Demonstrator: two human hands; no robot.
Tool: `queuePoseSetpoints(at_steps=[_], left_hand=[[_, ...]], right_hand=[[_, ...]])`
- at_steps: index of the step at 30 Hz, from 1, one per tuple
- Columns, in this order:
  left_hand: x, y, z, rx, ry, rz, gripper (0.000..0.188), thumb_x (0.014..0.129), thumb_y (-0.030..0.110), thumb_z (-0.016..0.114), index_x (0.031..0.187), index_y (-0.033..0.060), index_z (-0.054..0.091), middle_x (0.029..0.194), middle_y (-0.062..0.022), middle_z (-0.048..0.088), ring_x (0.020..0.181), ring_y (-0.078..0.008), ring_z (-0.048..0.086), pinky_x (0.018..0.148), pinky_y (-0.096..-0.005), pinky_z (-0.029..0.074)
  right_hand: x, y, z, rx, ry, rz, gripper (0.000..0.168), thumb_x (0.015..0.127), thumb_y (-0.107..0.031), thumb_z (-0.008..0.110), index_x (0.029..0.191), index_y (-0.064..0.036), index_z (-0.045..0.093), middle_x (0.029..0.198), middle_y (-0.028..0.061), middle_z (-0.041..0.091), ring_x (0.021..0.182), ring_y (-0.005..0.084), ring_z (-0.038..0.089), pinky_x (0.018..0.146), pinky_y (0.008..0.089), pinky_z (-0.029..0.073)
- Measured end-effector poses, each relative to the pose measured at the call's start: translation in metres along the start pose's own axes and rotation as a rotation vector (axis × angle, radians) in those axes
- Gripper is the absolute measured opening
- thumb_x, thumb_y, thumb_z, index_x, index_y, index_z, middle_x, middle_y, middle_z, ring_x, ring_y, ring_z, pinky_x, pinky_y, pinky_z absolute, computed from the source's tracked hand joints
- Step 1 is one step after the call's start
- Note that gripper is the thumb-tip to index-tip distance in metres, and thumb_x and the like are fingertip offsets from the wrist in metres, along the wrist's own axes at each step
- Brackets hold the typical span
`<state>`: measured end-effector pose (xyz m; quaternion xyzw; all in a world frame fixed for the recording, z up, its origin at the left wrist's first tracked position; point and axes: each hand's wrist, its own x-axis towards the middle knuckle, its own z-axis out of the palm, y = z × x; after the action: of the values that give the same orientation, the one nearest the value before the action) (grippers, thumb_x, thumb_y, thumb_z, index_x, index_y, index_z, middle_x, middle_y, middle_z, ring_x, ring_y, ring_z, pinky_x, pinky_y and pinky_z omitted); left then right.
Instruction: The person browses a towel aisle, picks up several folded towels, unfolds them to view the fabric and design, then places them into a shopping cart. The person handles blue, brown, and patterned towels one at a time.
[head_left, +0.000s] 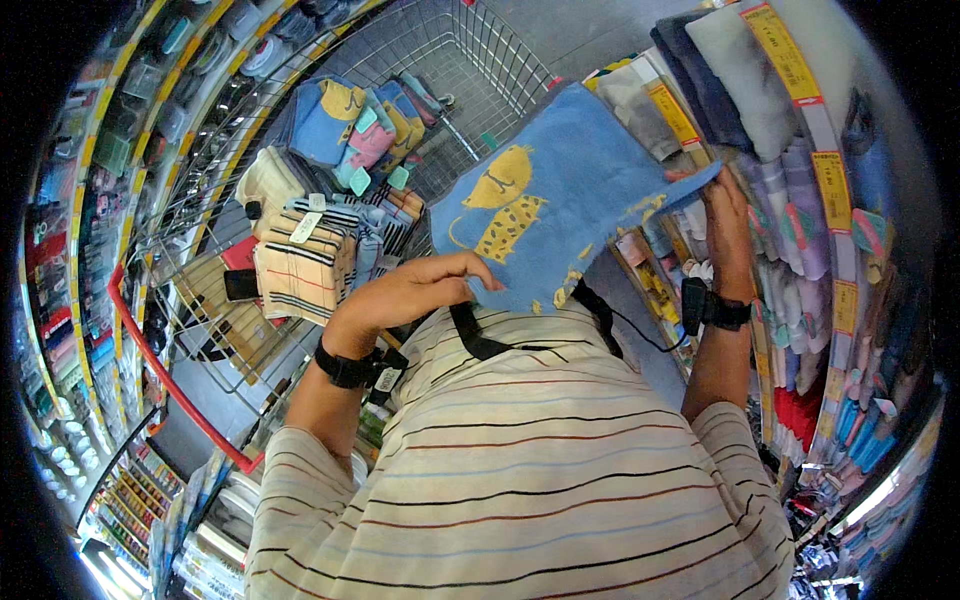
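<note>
A blue towel (577, 161) with a yellow cat-like animal print is spread out in front of my body. My left hand (420, 289) pinches its near left corner between thumb and fingers. At the far right, my right hand (724, 206) grips another edge, which folds up there. Left of the towel, a metal shopping cart (495, 56) holds folded striped towels (304, 259), a cream towel (266, 180) and a stack of blue, pink and yellow printed towels (326, 124) with green tags.
Shelves of hanging and folded towels (802, 217) with yellow price labels stand close on my right. Packed store shelves (127, 150) line the left. The cart's red handle (176, 390) curves along my left side, and a dark cable (652, 346) hangs near my right wrist.
</note>
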<state>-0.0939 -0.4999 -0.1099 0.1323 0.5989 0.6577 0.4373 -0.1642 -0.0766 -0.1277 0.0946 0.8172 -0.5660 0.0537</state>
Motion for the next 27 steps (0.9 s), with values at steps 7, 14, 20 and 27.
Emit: queuePoseSetpoints(at_steps=[7,14,20,27], left_hand=[[-0.019,0.022,-0.010,-0.160,0.208,-0.084,0.022,0.098,0.018,0.053,0.115,0.0063,0.056,0.101,0.0020,0.056,0.091,-0.0079,0.050,0.081,-0.0246,0.042],[0.004,0.000,-0.008,-0.394,0.407,-0.168,0.043,0.098,0.027,0.051,0.135,0.0053,0.047,0.108,-0.0007,0.058,0.098,-0.0106,0.054,0.081,-0.0272,0.044],[0.043,-0.060,-0.059,-0.629,0.618,0.127,0.048,0.098,0.029,0.054,0.136,0.0010,0.043,0.132,-0.0097,0.056,0.120,-0.0219,0.055,0.101,-0.0378,0.045],[0.055,-0.084,-0.063,-0.476,0.520,-0.108,0.043,0.096,0.023,0.058,0.130,-0.0012,0.049,0.122,-0.0074,0.060,0.106,-0.0164,0.058,0.095,-0.0317,0.045]], right_hand=[[0.016,-0.013,-0.002,0.073,0.012,-0.093,0.032,0.094,-0.017,0.047,0.120,-0.002,0.058,0.106,0.0018,0.058,0.096,0.0122,0.052,0.089,0.0272,0.040],[0.024,0.037,0.010,-0.209,0.032,-0.010,0.038,0.094,-0.022,0.054,0.125,-0.001,0.058,0.117,0.0093,0.063,0.110,0.0193,0.057,0.096,0.0308,0.042],[0.073,0.021,0.054,-0.137,0.025,-0.035,0.039,0.095,-0.028,0.057,0.124,-0.002,0.058,0.116,0.0123,0.065,0.107,0.0207,0.060,0.094,0.0325,0.045],[0.101,0.065,0.079,-0.144,-0.219,0.116,0.054,0.091,-0.042,0.062,0.126,0.000,0.056,0.109,0.0092,0.064,0.097,0.0182,0.059,0.088,0.0309,0.046]])
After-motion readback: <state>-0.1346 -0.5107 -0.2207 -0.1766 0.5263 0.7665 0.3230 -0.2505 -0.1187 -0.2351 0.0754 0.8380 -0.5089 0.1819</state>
